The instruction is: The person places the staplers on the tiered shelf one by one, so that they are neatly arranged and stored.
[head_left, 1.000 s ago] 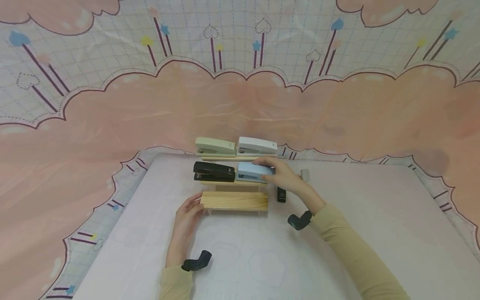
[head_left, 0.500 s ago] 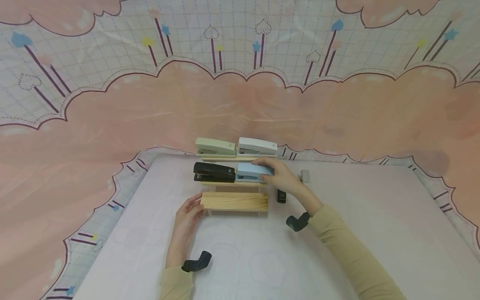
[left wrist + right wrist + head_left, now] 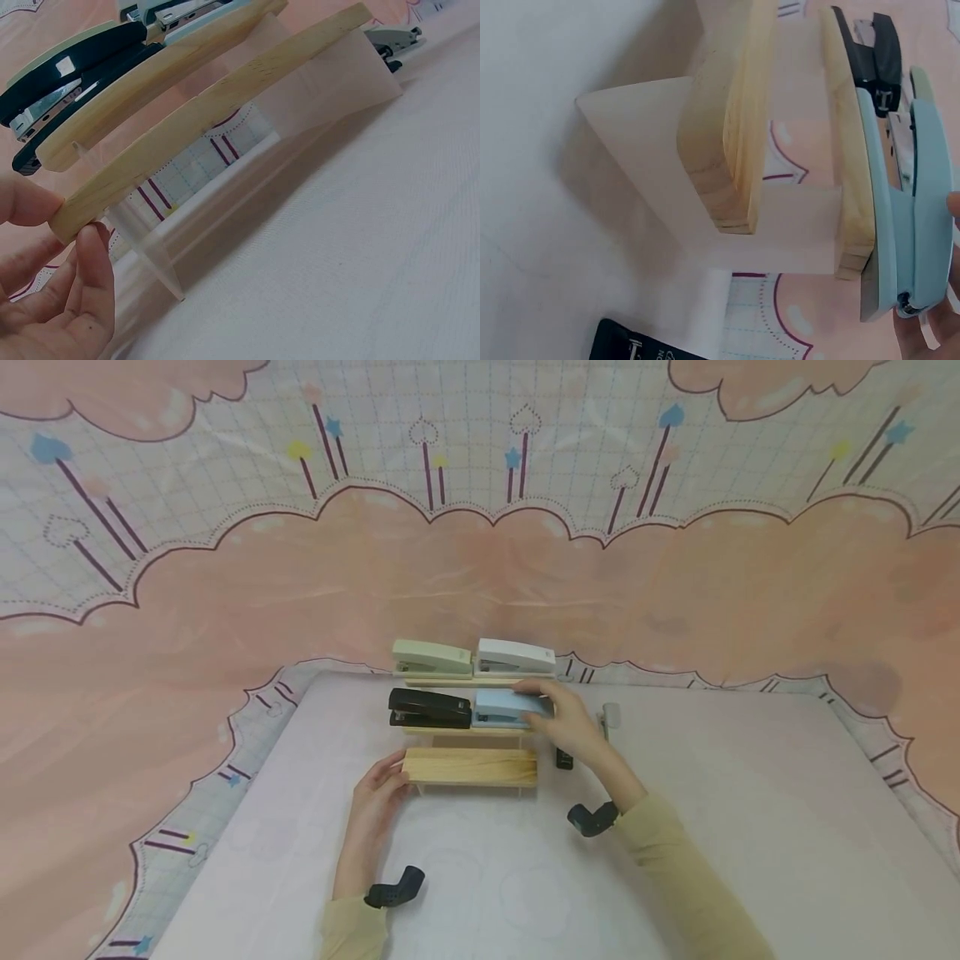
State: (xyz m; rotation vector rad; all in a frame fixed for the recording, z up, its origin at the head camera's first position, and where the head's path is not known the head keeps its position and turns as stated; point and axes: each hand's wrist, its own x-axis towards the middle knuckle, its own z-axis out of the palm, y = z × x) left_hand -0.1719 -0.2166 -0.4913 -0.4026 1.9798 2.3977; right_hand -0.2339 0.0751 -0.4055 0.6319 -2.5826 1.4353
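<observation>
At the left end of the lowest board of a wooden tiered rack point(image 3: 470, 767), my left hand point(image 3: 375, 789) pinches the wood, thumb above and fingers below in the left wrist view. My right hand point(image 3: 572, 720) grips the rear end of a light blue stapler point(image 3: 498, 706) on the middle tier. A black stapler point(image 3: 429, 707) sits to its left, the two nearly end to end. In the right wrist view the light blue stapler point(image 3: 930, 202) lies along the board, its rear end slightly past the board's end, fingers at its rear.
A green stapler point(image 3: 431, 658) and a white stapler point(image 3: 516, 657) stand on the top tier. Right of the rack, a small black stapler point(image 3: 564, 759) and a grey-white object point(image 3: 611, 716) lie on the white-covered table. Translucent side panels point(image 3: 154, 251) support the boards. A patterned curtain hangs behind.
The right forearm has swung slightly left while the hand stays on the light blue stapler. The left hand keeps its pinch on the board. The whole view has shifted slightly down.
</observation>
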